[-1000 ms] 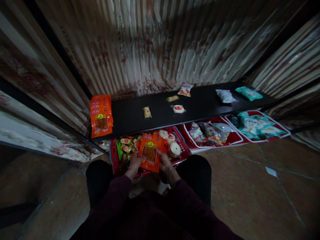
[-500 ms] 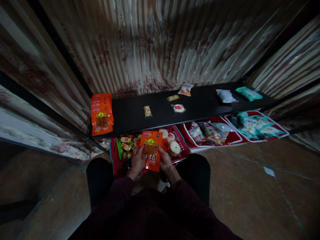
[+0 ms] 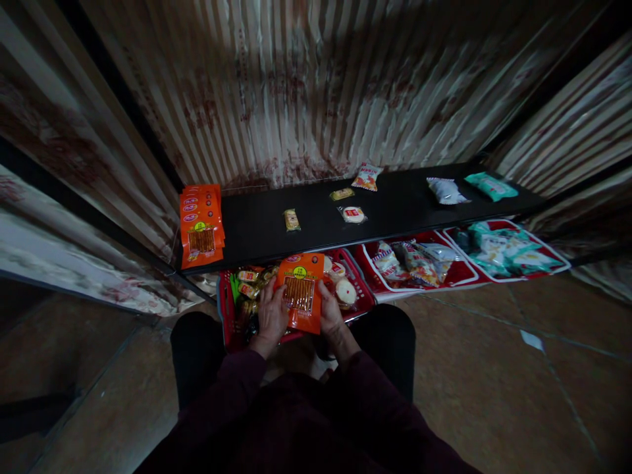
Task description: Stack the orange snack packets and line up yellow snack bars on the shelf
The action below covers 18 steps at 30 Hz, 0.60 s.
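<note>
An orange snack packet [image 3: 300, 289] with a clear window showing brown sticks is held between my hands, above a red basket [image 3: 366, 299]. My left hand [image 3: 271, 316] is closed on the packet's left edge. On its right edge, my right hand [image 3: 332, 311] grips with the thumb over the front. Beneath the packet, the basket holds small wrapped snacks and round white wrapped cakes [image 3: 345, 291], partly covered by the packet and hands. Several matching orange packets [image 3: 201, 227] lie overlapped at the left end of the black shelf [image 3: 251, 230].
Small yellow packets [image 3: 291, 220], a round wrapped cake [image 3: 353, 214], a white-orange packet [image 3: 366, 177], a white packet [image 3: 446, 190] and a green packet [image 3: 492, 185] lie along the shelf. Two more baskets stand right, one with chip-like bags [image 3: 411, 261], one with green-white packets [image 3: 508, 249].
The orange packet has shifted slightly up and now faces the camera more squarely. My right hand has moved a little to the right with its edge. Other things look the same.
</note>
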Tool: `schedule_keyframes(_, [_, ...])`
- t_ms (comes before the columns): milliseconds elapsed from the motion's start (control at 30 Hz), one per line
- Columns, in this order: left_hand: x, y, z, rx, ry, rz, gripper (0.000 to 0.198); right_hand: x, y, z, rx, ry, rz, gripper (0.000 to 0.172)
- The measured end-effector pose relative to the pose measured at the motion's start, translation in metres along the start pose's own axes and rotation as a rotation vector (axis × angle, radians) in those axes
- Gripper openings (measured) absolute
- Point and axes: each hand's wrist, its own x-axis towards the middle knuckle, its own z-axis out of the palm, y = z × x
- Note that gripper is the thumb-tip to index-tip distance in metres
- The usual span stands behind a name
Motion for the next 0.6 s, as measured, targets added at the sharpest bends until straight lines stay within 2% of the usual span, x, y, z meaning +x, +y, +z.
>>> schedule_keyframes(167, [-0.001, 0.006, 0.001, 0.108, 0.014, 0.080, 0.049, -0.003, -0.006, 0.005, -0.033, -0.015, -0.023, 0.056])
schedule_keyframes(333, [-0.001, 0.010, 0.002, 0.032, -0.022, 0.046, 0.047, -0.008, -0.007, 0.010, -0.007, -0.041, 0.005, 0.060])
schedule_keyframes(400, [-0.001, 0.014, 0.002, -0.091, -0.035, -0.011, 0.041, -0.009, -0.007, 0.011, -0.003, -0.050, 0.011, 0.062])
schedule_keyframes(500, [-0.001, 0.018, 0.003, -0.344, -0.064, -0.174, 0.033, -0.011, -0.003, 0.015, -0.013, -0.045, -0.013, 0.065])
schedule_keyframes(600, [-0.002, 0.019, 0.004, -0.528, -0.101, -0.294, 0.033, -0.013, 0.002, 0.020, -0.069, -0.031, -0.059, 0.060])
